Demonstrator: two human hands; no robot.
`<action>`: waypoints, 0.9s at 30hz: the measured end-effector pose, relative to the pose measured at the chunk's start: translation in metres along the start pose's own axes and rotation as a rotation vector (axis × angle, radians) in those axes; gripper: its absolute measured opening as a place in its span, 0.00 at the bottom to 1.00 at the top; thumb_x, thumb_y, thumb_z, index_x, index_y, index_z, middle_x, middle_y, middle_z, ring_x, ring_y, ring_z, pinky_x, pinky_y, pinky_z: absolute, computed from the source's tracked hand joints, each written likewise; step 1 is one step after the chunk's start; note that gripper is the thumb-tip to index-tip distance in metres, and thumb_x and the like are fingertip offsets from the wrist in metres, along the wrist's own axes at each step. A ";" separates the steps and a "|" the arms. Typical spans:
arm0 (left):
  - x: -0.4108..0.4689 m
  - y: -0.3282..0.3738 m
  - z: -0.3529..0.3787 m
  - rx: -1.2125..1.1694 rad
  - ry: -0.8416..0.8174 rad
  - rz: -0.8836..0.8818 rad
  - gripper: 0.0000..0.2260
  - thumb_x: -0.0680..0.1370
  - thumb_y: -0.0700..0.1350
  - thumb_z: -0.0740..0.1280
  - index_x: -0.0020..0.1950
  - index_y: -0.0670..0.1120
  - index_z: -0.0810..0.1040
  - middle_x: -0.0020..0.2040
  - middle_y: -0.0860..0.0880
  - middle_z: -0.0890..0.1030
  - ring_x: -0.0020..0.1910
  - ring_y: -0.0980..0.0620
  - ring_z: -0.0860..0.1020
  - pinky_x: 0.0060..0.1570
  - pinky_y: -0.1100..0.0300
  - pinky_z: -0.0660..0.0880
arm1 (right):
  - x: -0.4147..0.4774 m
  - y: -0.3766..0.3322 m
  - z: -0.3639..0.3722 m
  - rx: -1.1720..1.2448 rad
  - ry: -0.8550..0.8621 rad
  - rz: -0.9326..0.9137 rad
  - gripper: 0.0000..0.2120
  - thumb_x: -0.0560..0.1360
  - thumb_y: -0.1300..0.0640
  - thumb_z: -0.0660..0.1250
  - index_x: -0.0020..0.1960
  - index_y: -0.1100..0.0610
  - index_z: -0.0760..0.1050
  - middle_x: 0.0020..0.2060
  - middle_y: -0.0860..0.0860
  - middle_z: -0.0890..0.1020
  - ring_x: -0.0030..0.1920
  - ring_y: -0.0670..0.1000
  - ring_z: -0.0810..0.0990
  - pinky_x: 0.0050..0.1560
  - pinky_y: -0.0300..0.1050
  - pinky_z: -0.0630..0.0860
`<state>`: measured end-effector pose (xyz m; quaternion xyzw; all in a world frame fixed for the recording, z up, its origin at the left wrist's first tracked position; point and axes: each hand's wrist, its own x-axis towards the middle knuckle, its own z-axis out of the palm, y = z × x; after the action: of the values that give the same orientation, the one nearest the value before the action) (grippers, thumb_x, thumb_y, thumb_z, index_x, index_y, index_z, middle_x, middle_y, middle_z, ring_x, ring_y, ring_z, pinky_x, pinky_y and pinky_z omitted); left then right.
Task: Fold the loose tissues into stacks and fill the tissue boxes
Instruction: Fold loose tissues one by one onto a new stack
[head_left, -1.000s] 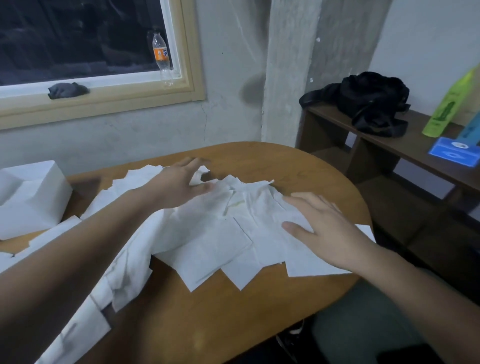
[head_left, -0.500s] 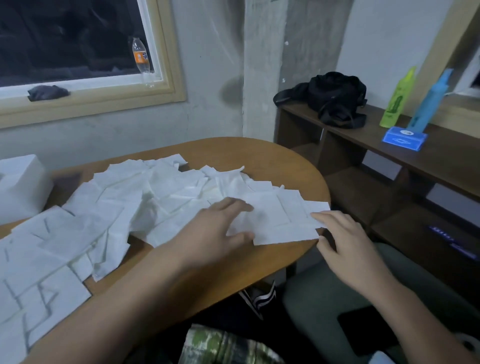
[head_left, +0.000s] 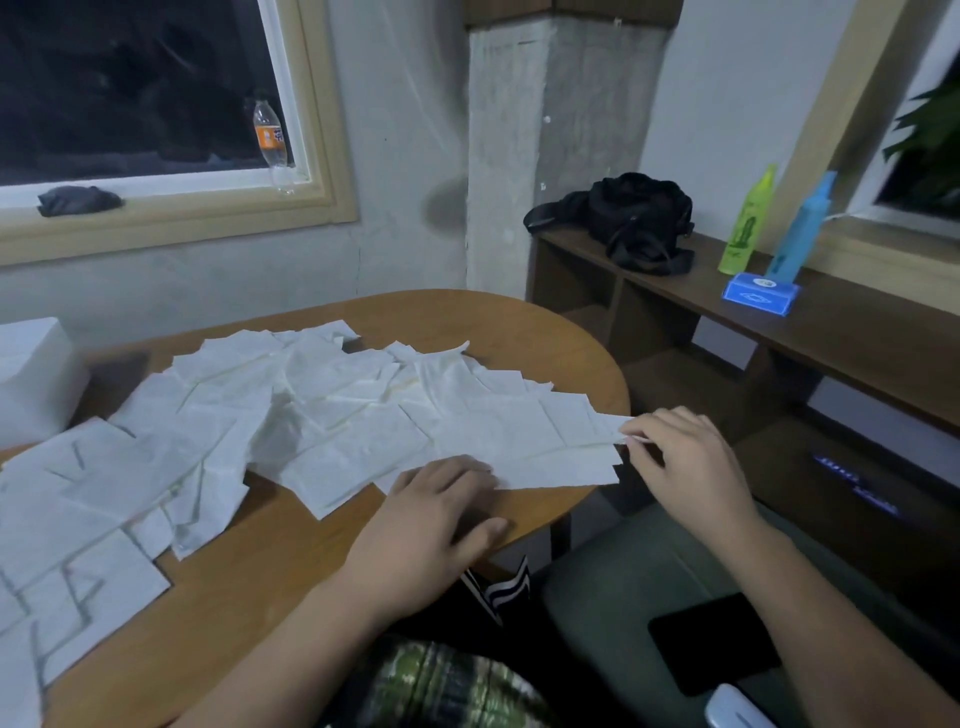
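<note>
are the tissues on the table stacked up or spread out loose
Spread out loose: the tissues lie as scattered, overlapping sheets across the table. The right hand pinches one sheet's edge.

Loose tissues (head_left: 322, 415) spread over the table (head_left: 270, 597) from the lower left to the centre right of the frame. A tissue box (head_left: 31, 379) stands at the left edge, behind them. The left hand (head_left: 436, 525) rests on their near edge, and the right hand (head_left: 691, 457) pinches their right corner. At the right of the frame a shelf (head_left: 857, 332) carries a bag (head_left: 639, 221).
</note>
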<state>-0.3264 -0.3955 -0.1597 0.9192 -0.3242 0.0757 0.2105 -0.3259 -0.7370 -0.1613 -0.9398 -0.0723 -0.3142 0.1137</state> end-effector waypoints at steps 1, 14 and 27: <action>-0.001 0.000 0.000 -0.010 0.003 -0.005 0.20 0.85 0.66 0.60 0.73 0.61 0.73 0.74 0.64 0.71 0.75 0.61 0.68 0.72 0.55 0.66 | 0.003 -0.001 -0.005 0.024 0.012 0.018 0.08 0.76 0.65 0.75 0.51 0.54 0.83 0.42 0.45 0.82 0.45 0.51 0.76 0.46 0.49 0.70; -0.008 -0.001 -0.011 -0.231 0.118 -0.116 0.14 0.83 0.59 0.69 0.68 0.63 0.75 0.65 0.67 0.76 0.65 0.64 0.75 0.65 0.52 0.75 | 0.052 -0.060 -0.075 0.094 -0.017 -0.037 0.03 0.80 0.59 0.71 0.51 0.51 0.80 0.45 0.43 0.79 0.48 0.46 0.75 0.48 0.50 0.77; -0.059 0.006 -0.045 -0.738 0.217 -0.283 0.35 0.70 0.62 0.83 0.74 0.62 0.74 0.71 0.62 0.79 0.64 0.54 0.80 0.65 0.54 0.77 | 0.035 -0.159 -0.066 0.600 -0.200 -0.016 0.09 0.79 0.62 0.73 0.48 0.47 0.83 0.46 0.41 0.84 0.50 0.47 0.82 0.48 0.36 0.76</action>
<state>-0.3760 -0.3468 -0.1331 0.8040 -0.1760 0.0211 0.5675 -0.3691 -0.5988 -0.0619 -0.8899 -0.1801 -0.1859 0.3756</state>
